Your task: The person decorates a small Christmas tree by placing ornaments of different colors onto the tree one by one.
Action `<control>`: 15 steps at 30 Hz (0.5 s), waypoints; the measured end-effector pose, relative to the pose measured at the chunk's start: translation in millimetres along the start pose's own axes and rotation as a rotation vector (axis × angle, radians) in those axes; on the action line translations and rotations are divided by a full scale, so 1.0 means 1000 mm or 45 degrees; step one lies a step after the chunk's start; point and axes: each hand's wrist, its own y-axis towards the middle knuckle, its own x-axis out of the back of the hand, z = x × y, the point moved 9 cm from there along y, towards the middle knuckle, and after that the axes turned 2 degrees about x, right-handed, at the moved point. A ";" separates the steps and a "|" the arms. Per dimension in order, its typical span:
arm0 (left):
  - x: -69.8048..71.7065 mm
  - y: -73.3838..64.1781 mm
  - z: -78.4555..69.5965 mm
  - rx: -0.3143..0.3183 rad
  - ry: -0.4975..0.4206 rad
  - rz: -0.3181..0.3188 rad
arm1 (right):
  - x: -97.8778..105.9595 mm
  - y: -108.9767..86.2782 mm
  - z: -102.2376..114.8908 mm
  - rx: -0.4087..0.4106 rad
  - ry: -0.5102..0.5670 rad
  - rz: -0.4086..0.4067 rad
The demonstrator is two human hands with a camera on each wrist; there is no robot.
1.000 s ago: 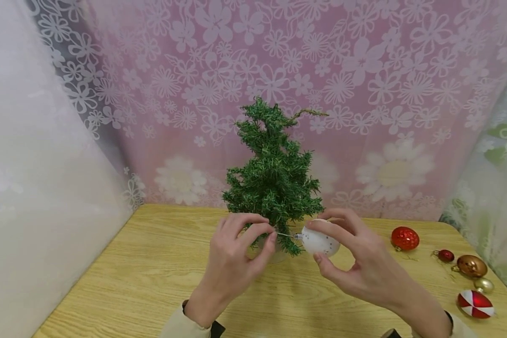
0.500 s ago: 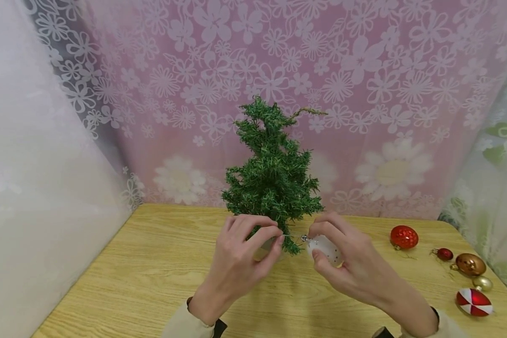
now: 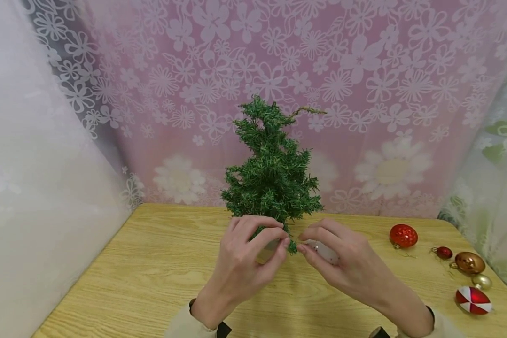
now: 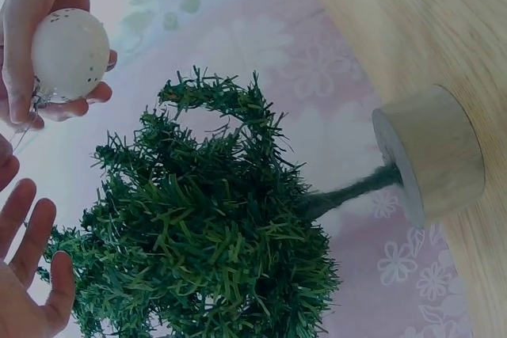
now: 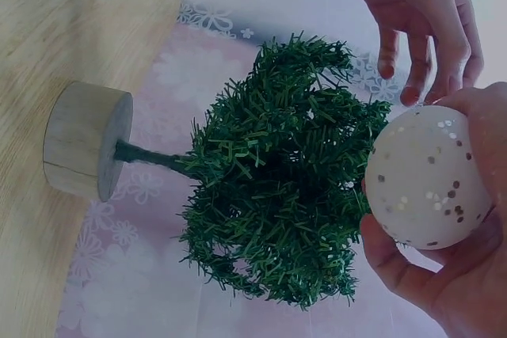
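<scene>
A white bauble [image 5: 428, 180] with dark and shiny specks lies in the right hand [image 3: 350, 256]. Its thumb and index finger pinch near the metal cap, and the palm hides much of the ball in the head view. From the cap a thin thread [image 4: 24, 137] runs toward the left hand [image 3: 246, 256], whose thumb and index fingertip pinch its end. The fingertips of both hands are a short gap apart. Just behind them stands a small green artificial Christmas tree [image 3: 272, 178] on a round wooden base [image 4: 436, 156].
On the right of the wooden table [image 3: 152, 263] lie a red bauble [image 3: 403, 236], a small dark red one [image 3: 442, 252], a brown one [image 3: 470, 263], a small gold one [image 3: 482, 281] and a red-and-white one [image 3: 473, 300]. A pink floral curtain [image 3: 219, 94] hangs behind.
The right hand has shifted its grip from around the white bauble toward its cap, and the ball has tucked under the palm. The left hand has moved slightly right, narrowing the gap between the hands.
</scene>
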 end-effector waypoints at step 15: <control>-0.006 0.001 -0.001 0.022 0.013 0.072 | 0.000 0.000 -0.004 -0.027 0.079 -0.044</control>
